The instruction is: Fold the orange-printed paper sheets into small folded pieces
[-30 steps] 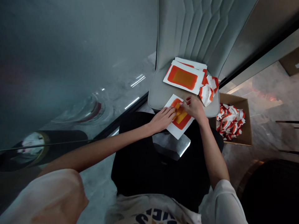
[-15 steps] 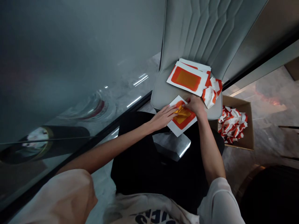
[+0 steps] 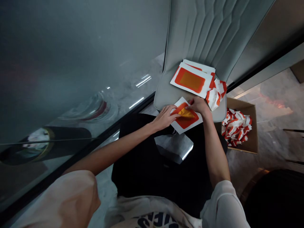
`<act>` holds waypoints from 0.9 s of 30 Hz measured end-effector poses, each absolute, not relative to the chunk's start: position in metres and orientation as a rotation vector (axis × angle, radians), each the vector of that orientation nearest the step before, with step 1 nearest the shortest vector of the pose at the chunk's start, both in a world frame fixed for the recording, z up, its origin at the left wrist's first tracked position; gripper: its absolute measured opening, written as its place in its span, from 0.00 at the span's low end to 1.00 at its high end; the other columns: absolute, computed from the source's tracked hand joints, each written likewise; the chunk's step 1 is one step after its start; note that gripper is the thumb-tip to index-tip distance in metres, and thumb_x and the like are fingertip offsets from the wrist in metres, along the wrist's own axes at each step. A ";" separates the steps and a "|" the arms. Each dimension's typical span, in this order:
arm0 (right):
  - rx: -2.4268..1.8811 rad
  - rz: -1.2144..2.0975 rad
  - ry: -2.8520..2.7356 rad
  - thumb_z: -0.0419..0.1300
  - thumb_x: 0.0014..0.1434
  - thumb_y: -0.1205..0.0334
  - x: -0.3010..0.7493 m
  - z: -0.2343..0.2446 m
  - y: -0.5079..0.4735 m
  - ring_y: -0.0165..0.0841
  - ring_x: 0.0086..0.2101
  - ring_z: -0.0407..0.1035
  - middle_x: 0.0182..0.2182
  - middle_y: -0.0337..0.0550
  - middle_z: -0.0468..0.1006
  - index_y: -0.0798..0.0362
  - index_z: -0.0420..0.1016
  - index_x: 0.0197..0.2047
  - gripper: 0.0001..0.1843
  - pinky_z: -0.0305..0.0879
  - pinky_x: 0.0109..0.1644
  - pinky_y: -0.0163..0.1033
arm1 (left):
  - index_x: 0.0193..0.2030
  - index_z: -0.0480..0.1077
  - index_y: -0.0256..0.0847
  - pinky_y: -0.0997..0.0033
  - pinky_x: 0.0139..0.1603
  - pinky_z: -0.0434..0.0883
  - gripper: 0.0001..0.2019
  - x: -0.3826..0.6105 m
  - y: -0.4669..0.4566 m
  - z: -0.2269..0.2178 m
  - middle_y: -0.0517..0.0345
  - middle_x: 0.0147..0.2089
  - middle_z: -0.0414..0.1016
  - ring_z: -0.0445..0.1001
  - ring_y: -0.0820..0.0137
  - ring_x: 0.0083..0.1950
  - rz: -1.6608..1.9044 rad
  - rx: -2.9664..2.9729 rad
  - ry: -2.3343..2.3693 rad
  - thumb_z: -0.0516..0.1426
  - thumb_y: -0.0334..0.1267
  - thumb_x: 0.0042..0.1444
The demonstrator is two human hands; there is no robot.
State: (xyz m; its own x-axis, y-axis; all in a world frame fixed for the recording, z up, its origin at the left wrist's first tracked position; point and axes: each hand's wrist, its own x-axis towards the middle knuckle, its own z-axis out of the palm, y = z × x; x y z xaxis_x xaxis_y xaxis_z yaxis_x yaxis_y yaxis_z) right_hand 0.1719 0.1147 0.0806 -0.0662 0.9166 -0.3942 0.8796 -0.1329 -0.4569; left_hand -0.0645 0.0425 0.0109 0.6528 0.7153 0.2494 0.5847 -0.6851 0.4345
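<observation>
A white sheet of joss paper (image 3: 187, 123) with an orange-red block and a shiny gold middle lies over my knees, by the chair's front edge. Its gold part is creased and raised into a fold. My left hand (image 3: 164, 118) has bent fingers and thumb closed on the sheet's left side. From the upper right, my right hand (image 3: 199, 105) pinches the gold part near the fold. Just below the sheet, a grey, shiny flat piece (image 3: 174, 147) rests on my dark-clothed lap.
The grey padded chair (image 3: 163, 93) holds a stack of similar sheets (image 3: 191, 79) and some crumpled or folded red-and-white papers (image 3: 216, 95). On the floor at right stands a cardboard box (image 3: 253, 126) full of red-and-white folded papers. A glossy panel (image 3: 95, 47) rises at left.
My left hand's fingers, earlier stretched flat across the sheet, have drawn back left and bent to grip it. The sheet's lower corner has shifted up slightly. My right hand keeps its pinch.
</observation>
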 end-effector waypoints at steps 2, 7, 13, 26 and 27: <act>-2.005 1.092 -2.017 0.75 0.51 0.56 0.178 0.078 0.113 0.33 0.32 0.74 0.32 0.41 0.83 0.53 0.82 0.36 0.13 0.67 0.37 0.36 | 0.61 0.74 0.44 0.46 0.69 0.65 0.16 -0.065 0.044 0.013 0.42 0.67 0.63 0.63 0.54 0.69 0.602 2.507 1.047 0.54 0.35 0.70; -1.593 1.470 -1.622 0.73 0.49 0.40 0.204 0.072 0.092 0.37 0.39 0.77 0.36 0.41 0.84 0.52 0.81 0.36 0.24 0.73 0.42 0.38 | 0.69 0.60 0.40 0.46 0.71 0.65 0.32 -0.071 0.053 0.017 0.38 0.68 0.60 0.62 0.51 0.71 0.911 2.185 1.222 0.64 0.48 0.62; -1.303 1.612 -1.351 0.77 0.47 0.42 0.218 0.082 0.068 0.39 0.45 0.79 0.44 0.43 0.85 0.50 0.82 0.45 0.28 0.77 0.51 0.43 | 0.69 0.57 0.41 0.55 0.53 0.78 0.42 -0.074 0.068 0.034 0.46 0.54 0.78 0.80 0.59 0.51 0.850 1.699 1.095 0.70 0.52 0.54; -1.270 1.781 -1.232 0.79 0.45 0.43 0.221 0.086 0.058 0.45 0.44 0.81 0.42 0.42 0.86 0.48 0.76 0.47 0.31 0.80 0.49 0.50 | 0.54 0.75 0.37 0.64 0.43 0.77 0.29 -0.068 0.088 0.055 0.50 0.48 0.82 0.80 0.60 0.44 0.491 1.701 0.853 0.70 0.52 0.50; -1.260 1.780 -1.228 0.79 0.46 0.44 0.221 0.084 0.058 0.44 0.43 0.81 0.41 0.42 0.85 0.48 0.76 0.46 0.30 0.80 0.48 0.50 | 0.54 0.75 0.37 0.65 0.43 0.77 0.29 -0.069 0.089 0.057 0.50 0.49 0.83 0.81 0.60 0.44 0.479 1.698 0.847 0.70 0.52 0.50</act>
State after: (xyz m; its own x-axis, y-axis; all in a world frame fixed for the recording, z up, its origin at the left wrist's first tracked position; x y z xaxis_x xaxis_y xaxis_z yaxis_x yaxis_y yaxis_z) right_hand 0.2211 0.0579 0.0842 -0.3458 0.8692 -0.3534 0.0214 -0.3692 -0.9291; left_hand -0.0686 0.0888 0.0565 0.6594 0.7440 -0.1084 0.2905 -0.1191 0.9494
